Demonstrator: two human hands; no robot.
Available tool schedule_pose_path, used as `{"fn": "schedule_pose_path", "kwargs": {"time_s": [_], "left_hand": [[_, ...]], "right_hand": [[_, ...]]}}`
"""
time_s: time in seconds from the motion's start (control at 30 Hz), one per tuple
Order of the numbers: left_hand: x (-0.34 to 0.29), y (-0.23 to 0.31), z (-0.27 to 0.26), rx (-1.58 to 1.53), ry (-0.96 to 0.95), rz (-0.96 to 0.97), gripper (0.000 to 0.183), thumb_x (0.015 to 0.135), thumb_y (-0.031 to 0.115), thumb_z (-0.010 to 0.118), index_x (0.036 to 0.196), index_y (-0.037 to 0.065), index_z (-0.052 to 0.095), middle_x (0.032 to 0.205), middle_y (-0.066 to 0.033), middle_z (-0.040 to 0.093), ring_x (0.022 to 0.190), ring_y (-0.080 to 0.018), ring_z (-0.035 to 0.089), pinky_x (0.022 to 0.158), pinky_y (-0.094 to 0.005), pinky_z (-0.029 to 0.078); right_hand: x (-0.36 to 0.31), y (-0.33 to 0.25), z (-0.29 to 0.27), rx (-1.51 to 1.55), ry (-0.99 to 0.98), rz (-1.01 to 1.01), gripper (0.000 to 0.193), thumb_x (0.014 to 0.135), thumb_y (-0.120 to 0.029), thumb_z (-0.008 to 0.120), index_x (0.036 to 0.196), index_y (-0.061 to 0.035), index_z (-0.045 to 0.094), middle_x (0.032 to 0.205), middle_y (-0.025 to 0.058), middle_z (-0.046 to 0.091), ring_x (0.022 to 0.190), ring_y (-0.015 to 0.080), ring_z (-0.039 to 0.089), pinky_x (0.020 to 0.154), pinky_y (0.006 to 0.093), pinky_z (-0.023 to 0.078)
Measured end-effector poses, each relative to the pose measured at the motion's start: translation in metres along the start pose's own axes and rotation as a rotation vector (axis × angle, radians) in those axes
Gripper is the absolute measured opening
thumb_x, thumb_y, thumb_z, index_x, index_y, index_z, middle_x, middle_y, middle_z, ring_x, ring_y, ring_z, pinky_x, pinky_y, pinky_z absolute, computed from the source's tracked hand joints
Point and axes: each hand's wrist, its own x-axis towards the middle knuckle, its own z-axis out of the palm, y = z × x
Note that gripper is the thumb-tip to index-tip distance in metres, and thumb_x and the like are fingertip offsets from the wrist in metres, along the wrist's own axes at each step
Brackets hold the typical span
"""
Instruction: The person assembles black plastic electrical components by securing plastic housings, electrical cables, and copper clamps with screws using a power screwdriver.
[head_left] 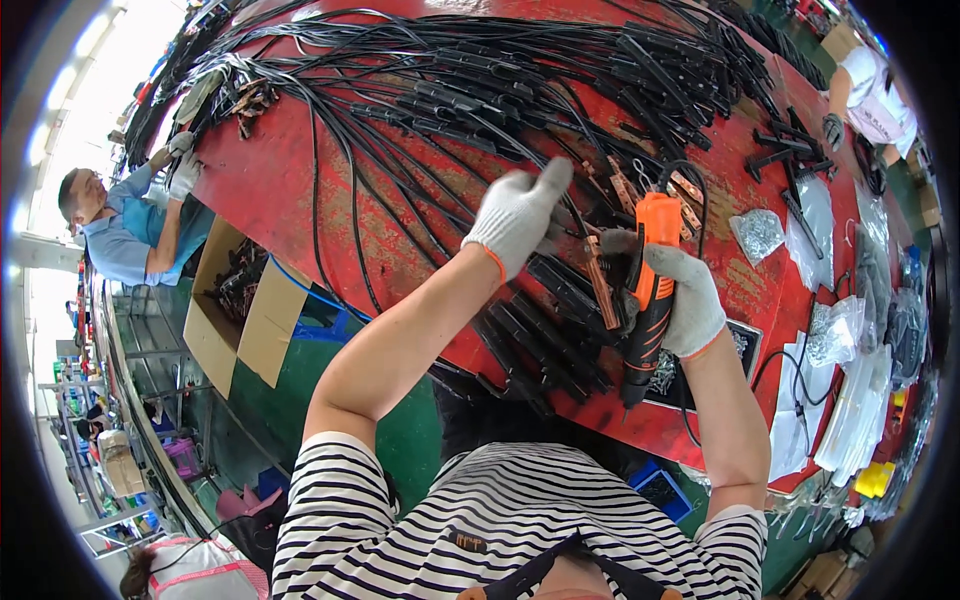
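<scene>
My right hand (690, 300), in a white knitted glove with grey fingers, is wrapped around an orange-and-black electric screwdriver (655, 270). The tool's tip points down toward me. A copper-coloured strip (601, 285) lies right beside the screwdriver, close to my right fingertips; whether they touch it is hidden. To the left, my gloved left hand (518, 215) is raised over the black cables (440, 165). Its fingertips are smeared by motion, and I cannot make out anything in them. Several black bar-shaped parts (530, 345) lie at the table edge below both hands.
Cable bundles and black housings (470, 90) cover the far side of the red table (260, 170). Bags of small screws (757, 235) and a dark tray (745, 350) lie at right. An open carton (262, 330) stands at left. One co-worker (140, 220) works at left, another (875, 100) at far right.
</scene>
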Motion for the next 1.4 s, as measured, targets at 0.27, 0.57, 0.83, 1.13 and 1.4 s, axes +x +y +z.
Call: {"fn": "schedule_pose_path", "kwargs": {"time_s": [0.27, 0.57, 0.83, 1.13, 1.4], "left_hand": [[0.096, 0.078, -0.088, 0.959, 0.85, 0.22, 0.107, 0.077, 0.08, 0.068, 0.146, 0.001, 0.048, 0.137, -0.0269, 0.062, 0.131, -0.0386, 0.058, 0.112, -0.0456, 0.044], [0.132, 0.085, -0.124, 0.043, 0.594, 0.211, 0.023, 0.088, 0.017, 0.061, 0.096, -0.005, 0.064, 0.094, -0.0171, 0.071, 0.076, -0.0268, 0.07, 0.068, -0.0426, 0.064], [0.032, 0.046, -0.095, -0.338, 0.309, 0.239, 0.031, 0.103, 0.035, 0.064, 0.088, 0.008, 0.059, 0.074, -0.0065, 0.065, 0.057, -0.0168, 0.062, 0.046, -0.0284, 0.05], [-0.087, -0.053, -0.027, -0.251, 0.176, 0.059, 0.036, 0.1, 0.042, 0.07, 0.101, 0.006, 0.065, 0.08, -0.0021, 0.064, 0.067, -0.0146, 0.06, 0.064, -0.0291, 0.049], [-0.112, -0.078, -0.015, -0.242, 0.194, 0.128, 0.04, 0.099, 0.045, 0.07, 0.104, 0.007, 0.061, 0.082, -0.0002, 0.059, 0.069, -0.0101, 0.057, 0.061, -0.0295, 0.048]], "right_hand": [[0.0, 0.027, 0.024, -0.098, 0.0, -0.017, 0.058, 0.089, -0.025, 0.068, 0.136, 0.0064, 0.056, 0.106, 0.0146, 0.074, 0.071, 0.0222, 0.074, 0.061, 0.0326, 0.064], [0.001, 0.035, 0.012, 0.047, -0.073, -0.008, 0.043, 0.092, -0.018, 0.067, 0.129, 0.0017, 0.061, 0.117, 0.0156, 0.07, 0.094, 0.0249, 0.074, 0.076, 0.037, 0.065], [-0.015, 0.044, 0.014, -0.017, -0.153, -0.04, 0.048, 0.087, -0.013, 0.07, 0.132, 0.0029, 0.061, 0.117, 0.0144, 0.071, 0.1, 0.0234, 0.073, 0.081, 0.0378, 0.063], [-0.025, 0.069, 0.042, -0.342, -0.094, 0.005, 0.045, 0.085, -0.014, 0.072, 0.126, 0.0016, 0.063, 0.107, 0.0105, 0.071, 0.088, 0.0193, 0.072, 0.074, 0.0352, 0.064], [-0.034, 0.085, 0.046, -0.282, 0.017, -0.051, 0.034, 0.091, -0.013, 0.069, 0.122, 0.0002, 0.064, 0.095, 0.0066, 0.07, 0.071, 0.0172, 0.071, 0.063, 0.0317, 0.061]]}}
